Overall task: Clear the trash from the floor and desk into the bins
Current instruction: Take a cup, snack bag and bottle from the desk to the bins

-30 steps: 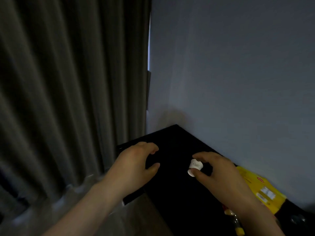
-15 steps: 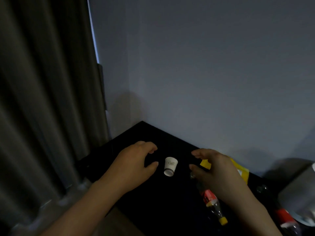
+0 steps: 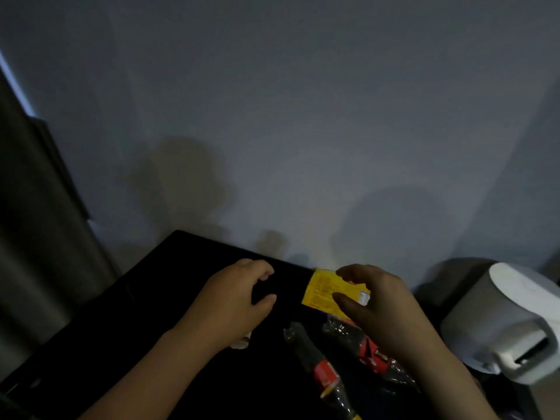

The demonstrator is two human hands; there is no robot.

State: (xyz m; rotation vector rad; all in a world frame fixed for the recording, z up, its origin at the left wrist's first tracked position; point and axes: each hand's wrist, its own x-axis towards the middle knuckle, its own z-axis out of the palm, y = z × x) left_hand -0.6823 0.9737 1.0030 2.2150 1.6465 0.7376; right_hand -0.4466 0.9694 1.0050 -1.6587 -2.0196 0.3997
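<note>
A yellow snack packet lies on the black desk close to the wall. My right hand hovers over its right end, fingers curved above the top edge and thumb across the lower edge, with a gap between them. My left hand is loosely curled above the desk and holds nothing. A small white paper cup lies on the desk, mostly hidden under my left wrist. Two empty plastic bottles with red labels, one nearer me and one under my right wrist, lie on the desk.
A white electric kettle stands at the desk's right end. A grey curtain hangs at the left, beside the desk's corner. The plain wall runs behind the desk. No bin is in view.
My right hand let go of the white cup on the desk and moved right onto the yellow packet. The view swung right, bringing the bottles and kettle in.
</note>
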